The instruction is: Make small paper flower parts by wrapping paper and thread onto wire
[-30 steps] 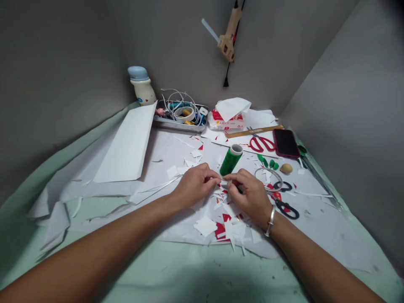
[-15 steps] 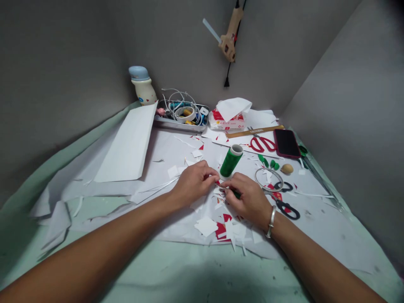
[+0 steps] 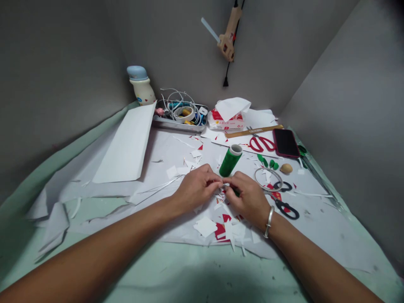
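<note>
My left hand point(image 3: 198, 184) and my right hand point(image 3: 248, 191) meet at the middle of the paper-covered table, fingertips nearly touching. Both are closed in a pinch, and whatever lies between the fingers is too small to make out. Something dark green shows under my right fingers, partly hidden. A green thread spool point(image 3: 230, 160) stands tilted just behind the fingertips. Thin wires point(image 3: 162, 187) stretch out to the left of my left hand. White and red paper scraps point(image 3: 222, 231) lie below and around both hands.
Right of my hands are black-handled scissors point(image 3: 287, 209), a wire coil point(image 3: 267, 169) and a phone point(image 3: 286, 143). Red-handled scissors point(image 3: 262, 144) and a tissue pack point(image 3: 225, 121) lie behind. A metal tray point(image 3: 176, 125), bottle point(image 3: 142, 88) and white board point(image 3: 126, 149) stand left; a glue gun point(image 3: 227, 42) hangs above.
My left fingertips have shifted slightly right, closer to the right ones. The red bit seen between the fingers before is hidden now. The spool and tools stay in place.
</note>
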`<action>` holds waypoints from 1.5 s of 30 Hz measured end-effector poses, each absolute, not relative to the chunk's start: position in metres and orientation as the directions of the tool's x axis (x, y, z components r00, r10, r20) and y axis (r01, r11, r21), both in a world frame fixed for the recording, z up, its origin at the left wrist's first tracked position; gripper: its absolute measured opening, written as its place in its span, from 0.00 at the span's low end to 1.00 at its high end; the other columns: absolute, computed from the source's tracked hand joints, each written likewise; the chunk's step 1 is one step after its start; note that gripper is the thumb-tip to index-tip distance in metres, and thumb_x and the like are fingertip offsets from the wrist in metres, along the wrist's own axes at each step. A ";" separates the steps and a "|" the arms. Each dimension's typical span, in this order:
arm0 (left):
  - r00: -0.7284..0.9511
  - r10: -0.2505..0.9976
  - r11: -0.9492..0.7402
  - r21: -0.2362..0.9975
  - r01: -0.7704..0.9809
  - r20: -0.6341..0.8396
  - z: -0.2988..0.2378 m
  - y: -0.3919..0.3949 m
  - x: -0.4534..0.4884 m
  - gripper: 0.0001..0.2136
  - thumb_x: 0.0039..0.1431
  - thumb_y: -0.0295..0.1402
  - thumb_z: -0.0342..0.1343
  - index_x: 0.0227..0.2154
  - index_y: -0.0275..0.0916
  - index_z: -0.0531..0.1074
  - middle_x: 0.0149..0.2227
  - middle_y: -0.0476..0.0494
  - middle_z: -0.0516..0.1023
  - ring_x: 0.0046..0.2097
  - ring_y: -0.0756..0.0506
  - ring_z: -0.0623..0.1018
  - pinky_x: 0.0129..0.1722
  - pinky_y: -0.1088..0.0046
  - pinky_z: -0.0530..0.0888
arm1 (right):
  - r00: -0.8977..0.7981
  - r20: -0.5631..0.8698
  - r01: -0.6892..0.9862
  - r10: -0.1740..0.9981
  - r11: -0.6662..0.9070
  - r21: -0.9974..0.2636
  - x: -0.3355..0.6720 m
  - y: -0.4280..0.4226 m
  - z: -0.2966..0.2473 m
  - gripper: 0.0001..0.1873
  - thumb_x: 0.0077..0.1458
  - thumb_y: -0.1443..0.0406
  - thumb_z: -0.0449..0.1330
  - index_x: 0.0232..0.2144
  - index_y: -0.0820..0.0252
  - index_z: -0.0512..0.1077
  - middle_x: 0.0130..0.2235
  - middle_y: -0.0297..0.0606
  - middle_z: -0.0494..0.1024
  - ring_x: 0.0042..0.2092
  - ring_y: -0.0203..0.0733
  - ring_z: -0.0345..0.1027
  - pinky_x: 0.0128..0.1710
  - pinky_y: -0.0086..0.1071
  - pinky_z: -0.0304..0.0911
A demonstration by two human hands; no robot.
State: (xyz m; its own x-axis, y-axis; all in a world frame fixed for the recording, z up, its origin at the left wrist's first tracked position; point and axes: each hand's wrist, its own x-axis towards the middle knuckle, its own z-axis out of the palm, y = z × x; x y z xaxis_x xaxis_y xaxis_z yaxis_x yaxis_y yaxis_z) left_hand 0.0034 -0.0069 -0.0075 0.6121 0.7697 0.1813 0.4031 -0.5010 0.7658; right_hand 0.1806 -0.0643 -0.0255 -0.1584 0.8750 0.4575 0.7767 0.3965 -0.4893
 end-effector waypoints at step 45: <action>0.604 0.782 -0.471 0.779 0.414 0.152 0.002 -0.007 0.002 0.10 0.59 0.29 0.52 0.32 0.41 0.79 0.32 0.47 0.76 0.35 0.48 0.74 0.37 0.71 0.68 | -0.008 0.485 0.649 0.874 0.374 -0.663 0.179 -0.059 -0.019 0.08 0.56 0.70 0.58 0.36 0.58 0.77 0.31 0.37 0.75 0.34 0.40 0.70 0.36 0.33 0.66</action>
